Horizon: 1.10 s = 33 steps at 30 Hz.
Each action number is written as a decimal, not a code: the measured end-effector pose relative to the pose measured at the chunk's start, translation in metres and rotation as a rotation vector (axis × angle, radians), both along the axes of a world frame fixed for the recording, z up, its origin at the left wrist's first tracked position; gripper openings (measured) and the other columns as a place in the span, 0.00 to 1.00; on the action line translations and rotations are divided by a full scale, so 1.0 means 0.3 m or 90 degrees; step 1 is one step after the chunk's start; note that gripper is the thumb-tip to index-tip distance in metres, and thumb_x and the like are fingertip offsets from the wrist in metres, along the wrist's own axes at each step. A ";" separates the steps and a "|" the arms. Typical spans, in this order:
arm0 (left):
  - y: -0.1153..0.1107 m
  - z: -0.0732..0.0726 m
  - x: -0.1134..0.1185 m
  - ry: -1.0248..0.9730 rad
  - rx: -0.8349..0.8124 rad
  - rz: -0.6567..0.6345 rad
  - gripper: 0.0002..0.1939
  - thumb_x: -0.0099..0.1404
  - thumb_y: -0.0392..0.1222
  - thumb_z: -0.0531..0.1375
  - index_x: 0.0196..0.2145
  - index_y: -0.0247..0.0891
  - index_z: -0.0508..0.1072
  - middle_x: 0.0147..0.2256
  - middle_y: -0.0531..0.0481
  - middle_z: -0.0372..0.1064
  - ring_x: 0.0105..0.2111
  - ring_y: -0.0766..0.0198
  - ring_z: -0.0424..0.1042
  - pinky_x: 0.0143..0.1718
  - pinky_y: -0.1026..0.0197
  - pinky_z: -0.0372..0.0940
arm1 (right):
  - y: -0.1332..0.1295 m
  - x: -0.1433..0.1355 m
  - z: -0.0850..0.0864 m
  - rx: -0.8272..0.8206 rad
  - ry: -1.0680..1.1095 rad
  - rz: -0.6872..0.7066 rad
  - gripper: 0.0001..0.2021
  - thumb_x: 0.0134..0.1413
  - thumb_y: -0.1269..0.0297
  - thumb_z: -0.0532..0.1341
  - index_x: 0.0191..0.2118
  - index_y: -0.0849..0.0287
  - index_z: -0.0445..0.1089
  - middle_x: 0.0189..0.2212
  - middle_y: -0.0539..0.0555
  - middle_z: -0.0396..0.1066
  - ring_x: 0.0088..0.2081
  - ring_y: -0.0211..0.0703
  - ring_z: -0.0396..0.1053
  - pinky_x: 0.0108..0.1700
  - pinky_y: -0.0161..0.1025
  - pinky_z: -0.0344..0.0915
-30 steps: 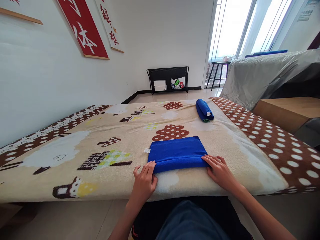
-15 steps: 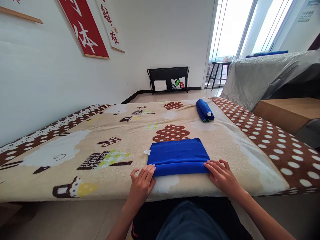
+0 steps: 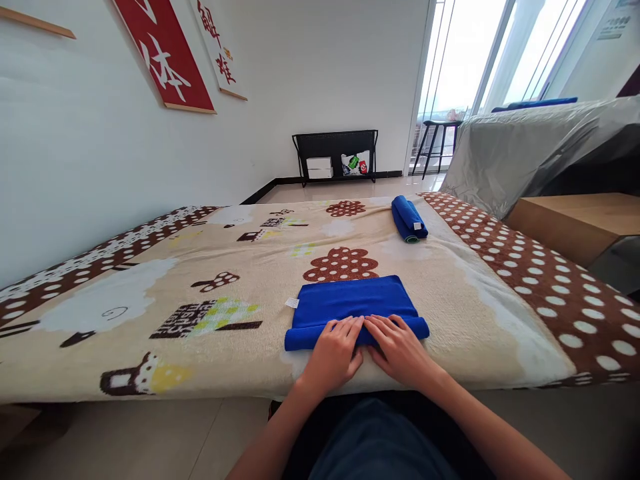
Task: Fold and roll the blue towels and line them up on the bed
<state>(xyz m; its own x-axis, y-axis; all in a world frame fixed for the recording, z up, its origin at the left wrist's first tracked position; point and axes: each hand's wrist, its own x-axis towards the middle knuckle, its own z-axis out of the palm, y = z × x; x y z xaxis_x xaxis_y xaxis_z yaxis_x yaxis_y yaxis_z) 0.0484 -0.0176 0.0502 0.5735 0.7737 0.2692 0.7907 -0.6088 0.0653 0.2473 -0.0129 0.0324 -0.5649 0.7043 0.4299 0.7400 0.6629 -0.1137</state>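
Note:
A blue towel (image 3: 353,295) lies on the patterned blanket (image 3: 265,263) right in front of me. Its near edge is rolled into a thick tube, while the far part is flat, with a white tag at its left side. My left hand (image 3: 334,351) grips the middle of the roll, fingers over the top and thumb at the near side. Close beside it, my right hand (image 3: 400,347) holds the roll the same way, the fingertips of both hands almost touching. Farther back on the right rests a second blue towel (image 3: 409,219), fully rolled, with a white label.
Brown polka-dot borders run along both sides of the blanket. A cardboard box (image 3: 575,223) and plastic-covered furniture (image 3: 500,157) stand to the right. Against the back wall is a low black rack (image 3: 335,143), with a black stool (image 3: 435,143) near the window.
Both hands have moved inward from the towel's near corners to the middle. The near edge has gone from a flat fold to a rounder roll that sticks out at both sides.

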 end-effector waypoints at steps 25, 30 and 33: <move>0.080 0.047 -0.230 0.033 -0.120 0.315 0.29 0.74 0.53 0.42 0.64 0.36 0.62 0.66 0.36 0.53 0.67 0.44 0.52 0.63 0.31 0.48 | 0.147 0.221 0.053 -0.274 -0.036 -0.148 0.32 0.69 0.45 0.41 0.66 0.62 0.58 0.67 0.63 0.51 0.69 0.54 0.48 0.67 0.61 0.44; 0.126 0.072 -0.126 0.063 -0.171 0.174 0.26 0.74 0.45 0.43 0.66 0.39 0.58 0.67 0.43 0.50 0.68 0.56 0.49 0.68 0.44 0.42 | 0.196 0.118 0.089 -0.305 -0.047 0.006 0.27 0.70 0.48 0.43 0.66 0.53 0.60 0.67 0.55 0.53 0.69 0.46 0.47 0.69 0.50 0.43; 0.215 0.074 -0.068 0.080 -0.233 0.067 0.27 0.73 0.51 0.46 0.67 0.48 0.55 0.69 0.53 0.46 0.69 0.64 0.47 0.67 0.54 0.47 | 0.270 0.043 0.102 -0.348 -0.070 0.127 0.24 0.68 0.44 0.47 0.64 0.41 0.61 0.66 0.44 0.55 0.68 0.40 0.50 0.67 0.40 0.50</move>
<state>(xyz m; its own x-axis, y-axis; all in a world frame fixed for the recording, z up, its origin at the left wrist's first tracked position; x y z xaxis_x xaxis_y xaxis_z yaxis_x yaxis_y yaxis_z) 0.0280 0.0469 0.0724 0.4972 0.8617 -0.1016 0.8629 -0.4787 0.1621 0.2603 0.0680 0.0629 -0.7297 0.6829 -0.0345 0.6340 0.6569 -0.4081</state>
